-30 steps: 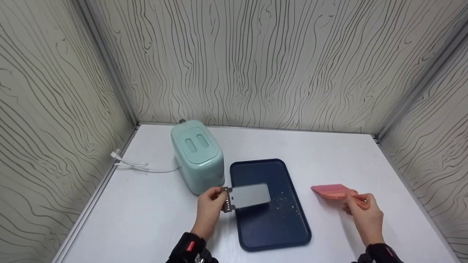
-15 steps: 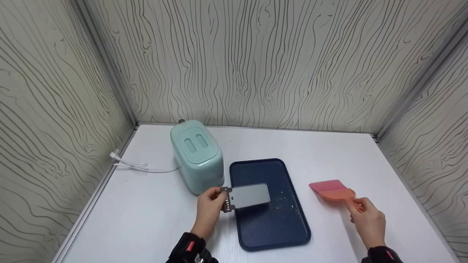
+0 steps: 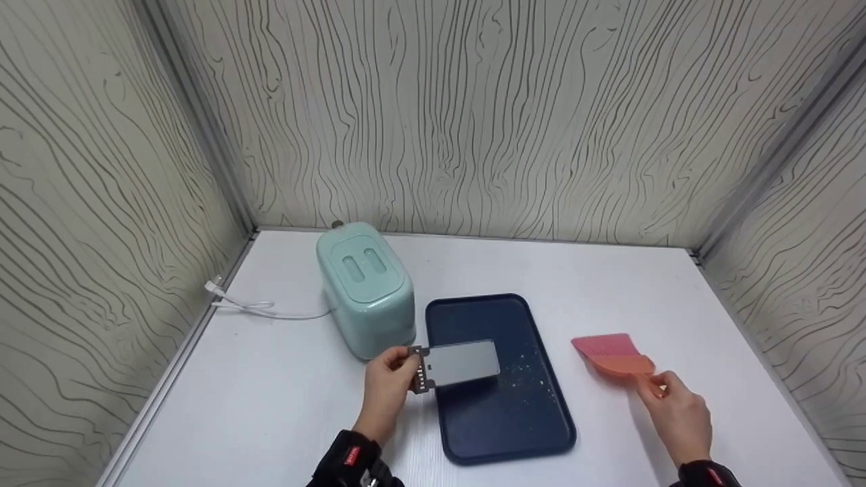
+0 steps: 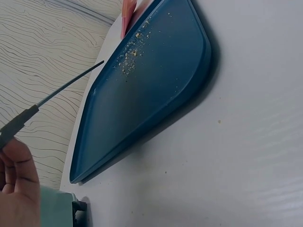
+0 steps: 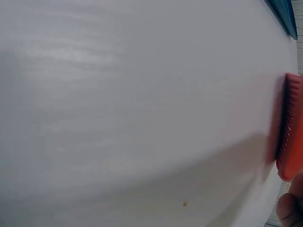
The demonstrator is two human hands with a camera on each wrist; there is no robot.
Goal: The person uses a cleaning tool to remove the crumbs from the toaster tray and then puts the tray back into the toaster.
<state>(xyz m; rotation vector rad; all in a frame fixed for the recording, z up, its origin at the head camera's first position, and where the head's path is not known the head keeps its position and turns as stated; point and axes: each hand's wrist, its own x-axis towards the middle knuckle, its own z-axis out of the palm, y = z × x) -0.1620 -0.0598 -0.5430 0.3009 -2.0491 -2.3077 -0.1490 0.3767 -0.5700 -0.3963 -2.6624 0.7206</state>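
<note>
My left hand (image 3: 389,385) pinches the dark slotted end of a flat grey crumb tray (image 3: 463,362). The plate reaches over a navy serving tray (image 3: 504,429), and in the left wrist view its thin edge (image 4: 71,82) stands above the serving tray. Yellowish crumbs (image 4: 130,59) lie scattered on the navy surface, beyond the plate's free end. On the right, my right hand (image 3: 678,412) grips the handle of an orange brush (image 3: 622,365) with pink bristles, tilted toward the left. The right wrist view catches only the brush's side (image 5: 296,132) at its edge.
A mint-green toaster (image 3: 369,297) stands left of the serving tray, close behind my left hand. Its white cord and plug (image 3: 250,306) lie at the table's left edge. Wood-patterned panels (image 3: 440,122) enclose the white table at the back and sides.
My right hand has turned the brush, so its pink bristles show more broadly, and its handle now points more toward me. The left hand and crumb tray have stayed in place.
</note>
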